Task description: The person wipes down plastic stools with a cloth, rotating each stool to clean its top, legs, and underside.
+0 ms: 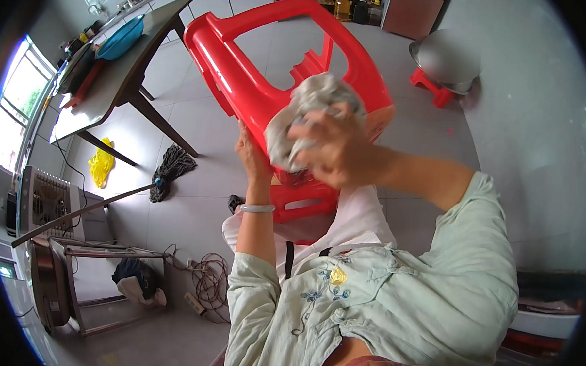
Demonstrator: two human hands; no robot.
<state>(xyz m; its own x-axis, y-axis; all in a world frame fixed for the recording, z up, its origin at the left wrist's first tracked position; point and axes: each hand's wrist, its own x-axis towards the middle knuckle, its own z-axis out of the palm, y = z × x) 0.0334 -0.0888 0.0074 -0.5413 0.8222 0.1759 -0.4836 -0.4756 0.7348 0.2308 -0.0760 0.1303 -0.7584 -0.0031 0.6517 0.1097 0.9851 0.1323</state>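
Observation:
A red plastic stool (246, 56) is tipped up in front of me, its legs and openings facing away. My left hand (252, 154) grips its lower left edge, the fingers partly hidden behind the plastic. Bunched in my right hand (337, 146) is a pale, greyish-white cloth (289, 127), pressed against the stool's near right part; this hand is slightly blurred. Below the raised stool, another red plastic piece (305, 202) with a slot shows between my knees.
At the left stands a dark table (138, 52) with a blue basin (121, 37). A mop (170, 171), a yellow bag (101, 163) and coiled cable (209, 277) lie on the floor. A small red stool (431, 91) bears a metal bowl at the back right.

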